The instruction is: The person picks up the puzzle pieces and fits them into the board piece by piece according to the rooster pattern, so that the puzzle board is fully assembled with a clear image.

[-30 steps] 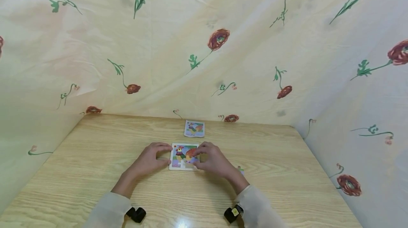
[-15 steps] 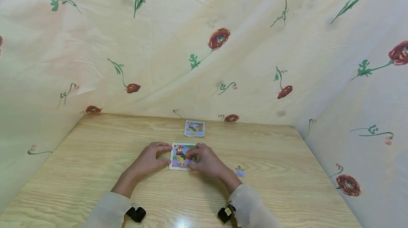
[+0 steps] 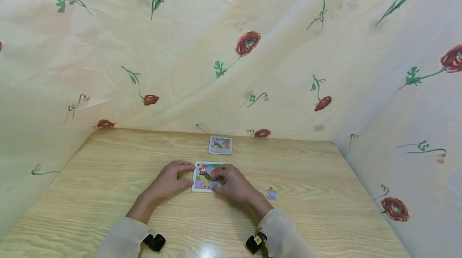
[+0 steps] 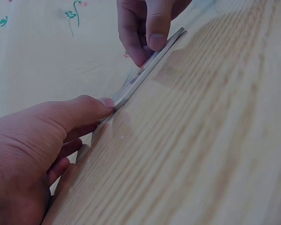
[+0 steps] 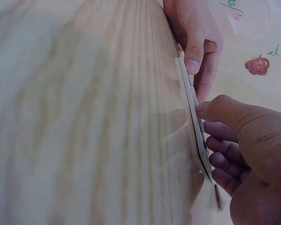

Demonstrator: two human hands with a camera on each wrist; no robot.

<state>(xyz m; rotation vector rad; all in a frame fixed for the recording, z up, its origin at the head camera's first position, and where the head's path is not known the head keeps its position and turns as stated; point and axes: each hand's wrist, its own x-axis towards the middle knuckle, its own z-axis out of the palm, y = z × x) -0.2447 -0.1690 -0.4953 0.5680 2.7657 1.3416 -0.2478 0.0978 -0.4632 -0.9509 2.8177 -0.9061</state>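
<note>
A small jigsaw puzzle [image 3: 202, 169] in a white-edged tray lies on the table, showing a colourful rooster. My left hand [image 3: 171, 177] holds its left edge, index finger toward the far corner and thumb lower down; the left wrist view shows that thumb [image 4: 105, 102] against the tray's rim. Over the puzzle's right part is my right hand [image 3: 232, 181], thumb and bent fingers close together at a piece in the lower middle. The hand hides the right side of the picture. In the right wrist view the right thumb [image 5: 210, 108] meets the puzzle's top surface.
One loose puzzle piece [image 3: 272, 194], purple and green, lies right of the puzzle near my right forearm. Behind the puzzle is a square picture card [image 3: 220, 145] with the same rooster. A flowered cloth [image 3: 195, 69] hangs around the wooden table [image 3: 119, 161].
My right hand has shifted left across the puzzle and settled there. The lower-middle gap is now filled with a piece. The loose piece has come into fuller view. My left hand stays put.
</note>
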